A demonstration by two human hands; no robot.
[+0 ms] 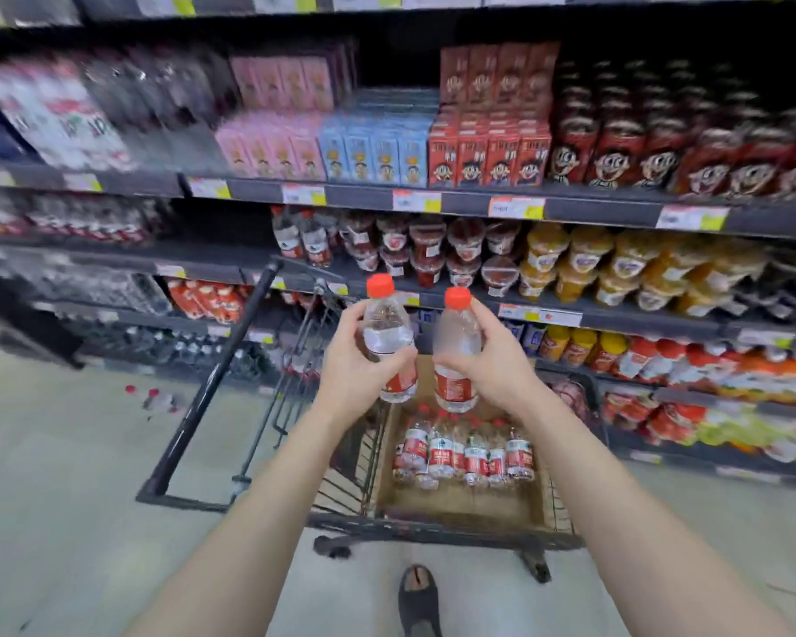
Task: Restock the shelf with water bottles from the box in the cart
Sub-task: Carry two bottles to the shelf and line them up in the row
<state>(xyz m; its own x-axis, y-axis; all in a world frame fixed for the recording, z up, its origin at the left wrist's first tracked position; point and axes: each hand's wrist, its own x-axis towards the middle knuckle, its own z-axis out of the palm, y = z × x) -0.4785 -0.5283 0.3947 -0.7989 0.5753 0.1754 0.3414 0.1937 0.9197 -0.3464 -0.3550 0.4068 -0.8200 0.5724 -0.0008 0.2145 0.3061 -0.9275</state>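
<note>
My left hand (355,360) grips a clear water bottle (389,335) with a red cap and red label, held upright above the cart. My right hand (495,360) grips a second, matching water bottle (456,351) beside the first, the two almost touching. Below them a cardboard box (456,503) sits in the black wire cart (433,531) and holds several more bottles (465,452) lying at its far end. On the shelf (230,264) behind the cart handle stand a few matching bottles (302,241), with a dark gap to their left.
Shelves of drink cartons, fruit cups and juice bottles fill the wall ahead. The cart's push bar (217,379) slants up to the left. A small red-and-white object (157,400) lies on the floor at left. My sandalled foot (417,599) is behind the cart.
</note>
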